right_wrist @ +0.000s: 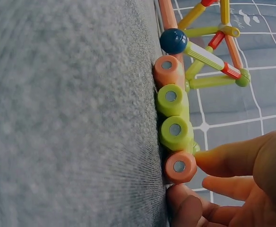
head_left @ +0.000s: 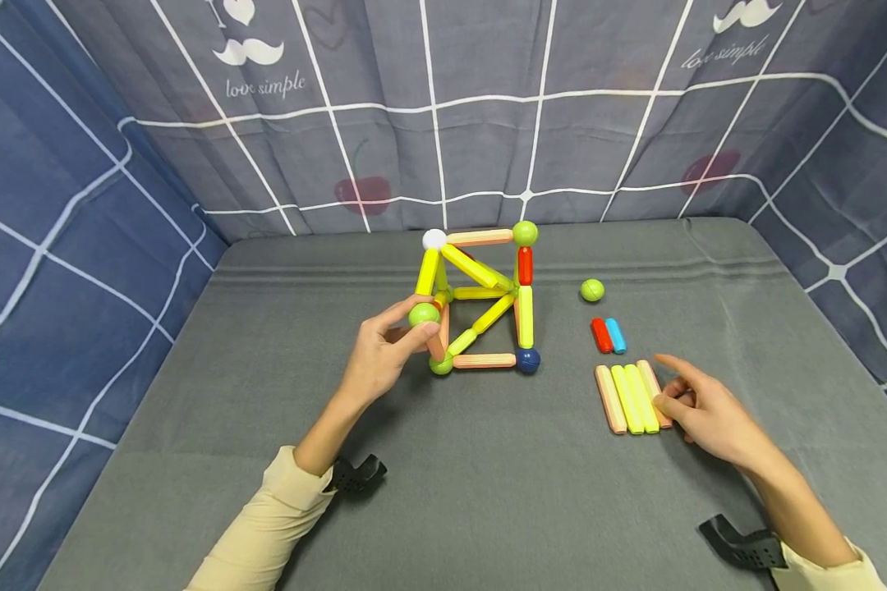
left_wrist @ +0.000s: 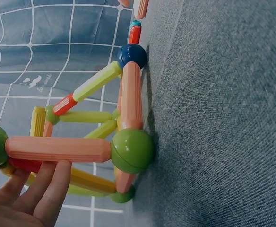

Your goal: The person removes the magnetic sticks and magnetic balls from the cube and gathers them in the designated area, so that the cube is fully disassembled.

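Near the centre of the head view stands a frame of magnetic rods and balls, with a white ball [head_left: 434, 240], a dark blue ball [head_left: 528, 360] and several green ones at its corners. My left hand [head_left: 384, 349] grips a green ball [head_left: 424, 314] at its near left upper corner. An orange rod [left_wrist: 57, 149] runs from that ball down to a lower green ball [left_wrist: 133, 150]. My right hand [head_left: 713, 414] pinches the outermost orange rod [right_wrist: 180, 167] of a row, thumb on top and fingers low beside it. Two yellow-green rods [head_left: 634, 400] and another orange rod [head_left: 610, 400] lie alongside.
Behind the row lie a short red rod [head_left: 602, 336] and a short blue rod [head_left: 616, 336]. A loose green ball [head_left: 592, 290] sits farther back. Grey cloth [head_left: 488, 492] covers the table, and a checked curtain [head_left: 384, 156] rises at the back and sides.
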Demonstrator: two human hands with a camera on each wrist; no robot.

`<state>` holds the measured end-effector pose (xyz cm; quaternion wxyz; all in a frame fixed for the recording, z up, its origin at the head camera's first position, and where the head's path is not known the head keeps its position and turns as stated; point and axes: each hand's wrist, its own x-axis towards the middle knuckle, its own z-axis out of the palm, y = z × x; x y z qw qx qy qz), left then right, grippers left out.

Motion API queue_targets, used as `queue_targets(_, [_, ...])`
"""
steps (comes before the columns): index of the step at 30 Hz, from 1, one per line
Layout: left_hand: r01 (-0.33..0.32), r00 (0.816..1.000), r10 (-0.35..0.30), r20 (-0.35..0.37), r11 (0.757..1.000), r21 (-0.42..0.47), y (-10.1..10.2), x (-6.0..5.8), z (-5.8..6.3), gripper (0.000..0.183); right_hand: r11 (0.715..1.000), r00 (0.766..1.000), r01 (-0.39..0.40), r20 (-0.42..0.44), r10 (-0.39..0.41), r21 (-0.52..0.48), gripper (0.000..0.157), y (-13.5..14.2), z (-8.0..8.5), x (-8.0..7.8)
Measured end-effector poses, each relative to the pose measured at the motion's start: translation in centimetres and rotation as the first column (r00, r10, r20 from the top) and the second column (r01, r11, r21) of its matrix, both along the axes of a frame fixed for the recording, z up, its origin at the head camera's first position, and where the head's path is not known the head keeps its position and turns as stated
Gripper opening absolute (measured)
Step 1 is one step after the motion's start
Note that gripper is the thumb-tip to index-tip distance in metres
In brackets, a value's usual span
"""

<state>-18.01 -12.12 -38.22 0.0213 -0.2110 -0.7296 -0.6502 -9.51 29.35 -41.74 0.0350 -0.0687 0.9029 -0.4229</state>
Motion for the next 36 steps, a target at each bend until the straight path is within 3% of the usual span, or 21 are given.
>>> queue_targets(4, [-0.001, 1.000, 0.001, -0.002, 1.000, 0.003, -0.1, 0.1, 0.1, 0.039, 1.000, 1.000, 0.027, 0.000, -0.027, 0.012, 0.053, -0.1, 0.2, 0.0])
queue_targets(10, [-0.004, 1.000, 0.004, -0.005, 1.000, -0.002, -0.1, 0.0, 0.0, 0.039, 0.992, 0.991, 0.116, -0.072, -0.112, 0.050, 0.048, -0.2, 1.4, 0.1])
queue_targets(15, [-0.015, 1.000, 0.015, -0.011, 1.000, -0.009, -0.1, 0.0, -0.1, 0.038, 0.993, 0.984, 0.113, -0.134, -0.115, -0.023, 0.039, -1.8, 3.1, -0.7])
queue_targets(21, [-0.009, 1.000, 0.009, -0.011, 1.000, -0.001, 0.0, 0.0, -0.1, 0.039, 0.987, 0.992, 0.008, -0.121, -0.028, -0.159, 0.032, -5.8, 5.3, -2.7])
queue_targets(26, [-0.011, 1.000, 0.011, -0.006, 1.000, 0.002, 0.1, 0.0, -0.2, 0.039, 0.966, 0.996, -0.073, -0.075, 0.056, -0.250, 0.034, -10.0, 6.9, -4.9])
queue_targets(36, [-0.009, 1.000, 0.009, -0.020, 1.000, 0.002, 0.2, 0.1, -0.1, 0.037, 0.874, 0.982, -0.172, -0.010, 0.188, -0.455, 0.049, -16.6, 7.7, -9.2])
